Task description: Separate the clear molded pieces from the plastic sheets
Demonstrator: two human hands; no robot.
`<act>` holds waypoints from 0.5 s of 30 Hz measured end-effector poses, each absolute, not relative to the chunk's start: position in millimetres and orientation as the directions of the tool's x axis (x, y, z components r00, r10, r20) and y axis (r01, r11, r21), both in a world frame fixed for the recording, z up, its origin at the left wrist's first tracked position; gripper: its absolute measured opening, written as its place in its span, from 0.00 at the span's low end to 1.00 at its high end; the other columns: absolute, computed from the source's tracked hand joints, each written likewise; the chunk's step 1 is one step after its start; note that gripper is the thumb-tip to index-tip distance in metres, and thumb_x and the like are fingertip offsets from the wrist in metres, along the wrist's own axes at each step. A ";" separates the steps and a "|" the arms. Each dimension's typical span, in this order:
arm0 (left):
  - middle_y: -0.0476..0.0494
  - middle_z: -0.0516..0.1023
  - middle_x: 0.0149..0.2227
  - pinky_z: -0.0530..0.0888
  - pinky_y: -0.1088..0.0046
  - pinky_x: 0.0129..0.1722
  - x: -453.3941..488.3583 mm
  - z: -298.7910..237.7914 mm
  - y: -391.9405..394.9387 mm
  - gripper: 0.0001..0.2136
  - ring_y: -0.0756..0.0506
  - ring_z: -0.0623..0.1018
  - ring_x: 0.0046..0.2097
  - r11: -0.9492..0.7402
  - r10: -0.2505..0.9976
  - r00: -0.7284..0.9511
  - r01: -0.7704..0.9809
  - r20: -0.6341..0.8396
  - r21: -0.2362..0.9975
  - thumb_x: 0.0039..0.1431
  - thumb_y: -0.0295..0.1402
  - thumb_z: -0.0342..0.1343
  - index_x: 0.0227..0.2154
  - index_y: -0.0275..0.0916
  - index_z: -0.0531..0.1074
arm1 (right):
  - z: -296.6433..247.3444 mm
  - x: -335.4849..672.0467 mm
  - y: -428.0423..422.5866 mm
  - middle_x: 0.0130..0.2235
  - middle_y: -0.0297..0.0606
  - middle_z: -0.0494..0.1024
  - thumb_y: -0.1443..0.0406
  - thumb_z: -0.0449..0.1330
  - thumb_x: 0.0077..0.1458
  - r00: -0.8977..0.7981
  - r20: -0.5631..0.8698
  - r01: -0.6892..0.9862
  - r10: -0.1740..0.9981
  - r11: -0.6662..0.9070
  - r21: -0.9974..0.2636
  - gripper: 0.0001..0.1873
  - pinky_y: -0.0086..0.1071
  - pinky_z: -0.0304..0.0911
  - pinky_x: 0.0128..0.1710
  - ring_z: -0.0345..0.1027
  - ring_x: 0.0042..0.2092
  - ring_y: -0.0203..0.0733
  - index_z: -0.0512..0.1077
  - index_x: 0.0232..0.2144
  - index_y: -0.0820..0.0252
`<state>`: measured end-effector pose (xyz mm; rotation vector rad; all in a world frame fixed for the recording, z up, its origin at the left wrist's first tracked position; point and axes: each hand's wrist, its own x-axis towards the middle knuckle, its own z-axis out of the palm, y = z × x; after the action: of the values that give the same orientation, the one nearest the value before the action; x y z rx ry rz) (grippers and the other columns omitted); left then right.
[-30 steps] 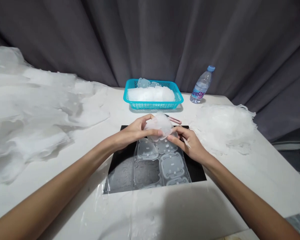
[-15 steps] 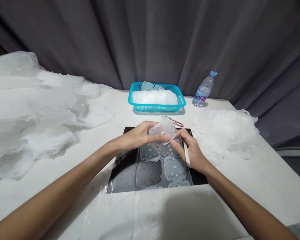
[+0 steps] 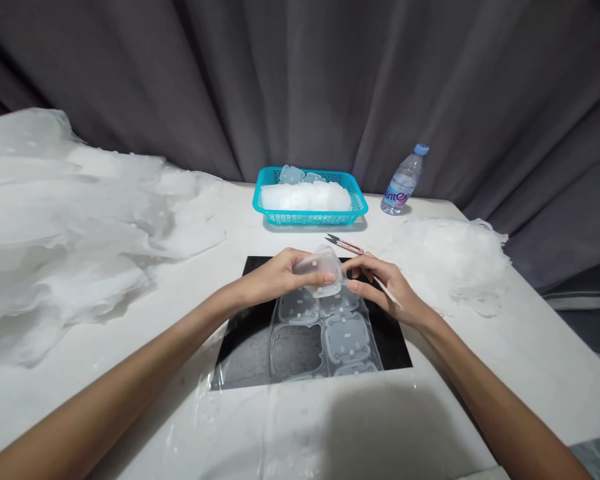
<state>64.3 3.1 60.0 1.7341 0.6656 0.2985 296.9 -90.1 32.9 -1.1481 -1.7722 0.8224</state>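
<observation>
My left hand [image 3: 277, 275] grips a thin, frosted translucent piece [image 3: 316, 268] with rounded corners and small dots, thumb on top. My right hand [image 3: 397, 283] has its thumb and forefinger at the right edge of that piece. A slim white tool [image 3: 389, 295] lies across the right hand, held between its fingers; its kind I cannot make out. Beneath both hands, a clear moulded sheet [image 3: 347, 339] with several similar shapes rests on a black board [image 3: 394, 341]. One cut-out opening in the sheet shows the dark board.
Thread snips [image 3: 349, 246] with pink handles lie just beyond the hands. Behind them stands a turquoise basket [image 3: 310, 217] holding stacked translucent pieces. A water bottle [image 3: 403, 183] is at the back right. Heaps of translucent sheets [image 3: 70, 233] and scraps [image 3: 455, 260] flank the board.
The frosted piece has tilted and turned in my left hand. My right hand has shifted slightly, and the white tool in it now slants more. The snips show more fully.
</observation>
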 end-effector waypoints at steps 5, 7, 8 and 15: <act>0.46 0.82 0.37 0.71 0.73 0.40 66.0 60.4 3.2 0.17 0.47 0.77 0.39 -0.228 0.570 0.819 0.241 -0.072 0.943 0.65 0.48 0.62 0.39 0.37 0.81 | 28.6 295.6 -89.1 0.38 0.36 0.76 0.58 0.67 0.62 -0.179 0.267 0.357 0.947 0.316 -0.879 0.10 0.36 0.63 0.44 0.68 0.40 0.40 0.79 0.42 0.57; 0.45 0.83 0.38 0.71 0.72 0.42 66.8 60.0 3.1 0.16 0.46 0.78 0.40 -0.251 0.561 0.826 0.232 -0.054 0.940 0.66 0.47 0.61 0.39 0.37 0.80 | 26.4 295.4 -87.8 0.36 0.35 0.76 0.58 0.65 0.64 -0.180 0.286 0.366 0.941 0.334 -0.869 0.09 0.36 0.63 0.43 0.68 0.39 0.40 0.79 0.41 0.57; 0.45 0.83 0.38 0.71 0.72 0.42 67.2 59.7 3.0 0.16 0.46 0.78 0.40 -0.260 0.564 0.824 0.236 -0.051 0.936 0.66 0.47 0.61 0.39 0.37 0.81 | 26.0 295.7 -87.2 0.35 0.35 0.76 0.58 0.65 0.65 -0.184 0.297 0.372 0.937 0.346 -0.861 0.09 0.36 0.62 0.43 0.67 0.39 0.40 0.79 0.40 0.57; 0.45 0.84 0.38 0.72 0.73 0.39 68.5 57.4 3.1 0.15 0.46 0.79 0.40 -0.332 0.601 0.799 0.272 -0.019 0.903 0.66 0.46 0.61 0.40 0.39 0.82 | 25.9 299.5 -86.2 0.37 0.35 0.77 0.59 0.64 0.65 -0.205 0.292 0.412 0.934 0.353 -0.840 0.07 0.36 0.62 0.43 0.67 0.39 0.40 0.79 0.39 0.56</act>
<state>68.5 3.1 57.4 1.9269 0.6574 0.3897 299.5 -86.2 25.9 -1.1903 -1.7829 0.7890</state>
